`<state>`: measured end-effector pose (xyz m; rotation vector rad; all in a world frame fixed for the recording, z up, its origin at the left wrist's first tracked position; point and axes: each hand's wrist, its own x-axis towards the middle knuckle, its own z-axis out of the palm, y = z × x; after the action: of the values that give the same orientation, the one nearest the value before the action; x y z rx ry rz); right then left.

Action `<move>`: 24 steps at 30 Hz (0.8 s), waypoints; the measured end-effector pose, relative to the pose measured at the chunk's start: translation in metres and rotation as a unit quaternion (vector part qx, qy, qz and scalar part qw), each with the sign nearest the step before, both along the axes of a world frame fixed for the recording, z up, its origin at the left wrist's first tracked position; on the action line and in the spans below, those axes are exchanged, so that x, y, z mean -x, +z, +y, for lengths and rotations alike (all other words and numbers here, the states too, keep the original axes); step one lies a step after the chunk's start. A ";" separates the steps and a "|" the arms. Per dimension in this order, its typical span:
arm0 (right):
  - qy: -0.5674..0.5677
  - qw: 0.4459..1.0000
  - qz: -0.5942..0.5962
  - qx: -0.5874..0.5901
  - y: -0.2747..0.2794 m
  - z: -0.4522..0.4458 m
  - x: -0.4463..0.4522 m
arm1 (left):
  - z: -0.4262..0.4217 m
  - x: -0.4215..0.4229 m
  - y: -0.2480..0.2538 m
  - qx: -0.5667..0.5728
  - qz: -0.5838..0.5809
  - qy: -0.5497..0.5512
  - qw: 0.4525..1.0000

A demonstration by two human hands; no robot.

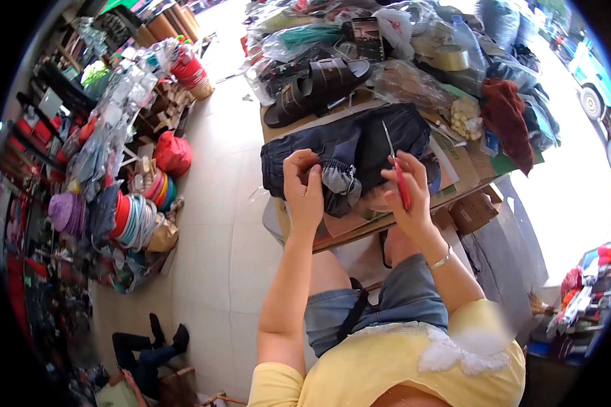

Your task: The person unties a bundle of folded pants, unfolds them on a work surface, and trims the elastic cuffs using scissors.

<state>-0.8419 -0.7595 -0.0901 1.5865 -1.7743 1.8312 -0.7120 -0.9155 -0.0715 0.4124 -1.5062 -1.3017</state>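
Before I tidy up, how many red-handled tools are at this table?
1: the red-handled tool, in the right hand over the dark cloth. Others may be hidden in the pile.

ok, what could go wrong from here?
The scissors in the right hand point over the dark cloth; a slip might nick it.
The left hand pinches a gathered part nearby; a stray cut could catch that hand.
The heap of bags behind looks loosely piled; something might slide down.
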 end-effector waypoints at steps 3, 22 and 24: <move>0.000 0.998 0.028 -0.051 -0.011 0.005 0.004 | 0.015 -0.021 0.013 0.274 -0.115 0.216 0.930; -0.066 0.941 0.221 -0.247 0.011 0.026 0.008 | 0.033 0.001 0.054 0.423 -0.452 0.170 0.766; -0.061 0.938 0.220 -0.260 0.009 0.026 0.010 | 0.030 0.004 0.048 0.434 -0.415 0.190 0.777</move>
<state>-0.8520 -0.7331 -0.0807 1.8093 -2.1590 0.8811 -0.7158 -0.8851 -0.0238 0.6581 -2.3881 0.0587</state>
